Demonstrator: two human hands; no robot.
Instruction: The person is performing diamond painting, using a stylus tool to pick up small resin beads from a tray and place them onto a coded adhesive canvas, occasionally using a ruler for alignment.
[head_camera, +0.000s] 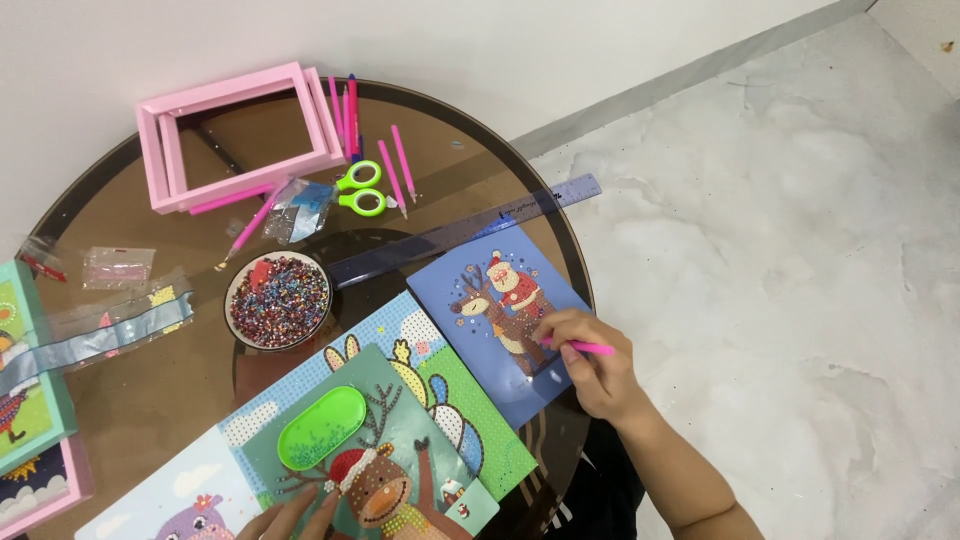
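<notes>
My right hand (592, 367) holds a pink bead pen (590, 348), its tip over a blue bead-art card (497, 322) showing a red-suited figure riding a reindeer. My left hand (290, 518) shows only its fingertips at the bottom edge, resting on a green reindeer bead-art card (400, 470). A green oval bead tray (321, 427) lies on that card. Under it lies a larger bead-art sheet (440, 385) with a green hill and spotted shapes.
A round bowl of mixed beads (278, 301) sits mid-table on the round glass table (150, 390). A blue ruler (470, 228), green-handled scissors (362, 190), several pink pens (398, 165), a pink frame (240, 135) and plastic bags (110, 325) lie behind. More framed pictures (30, 400) stand at left.
</notes>
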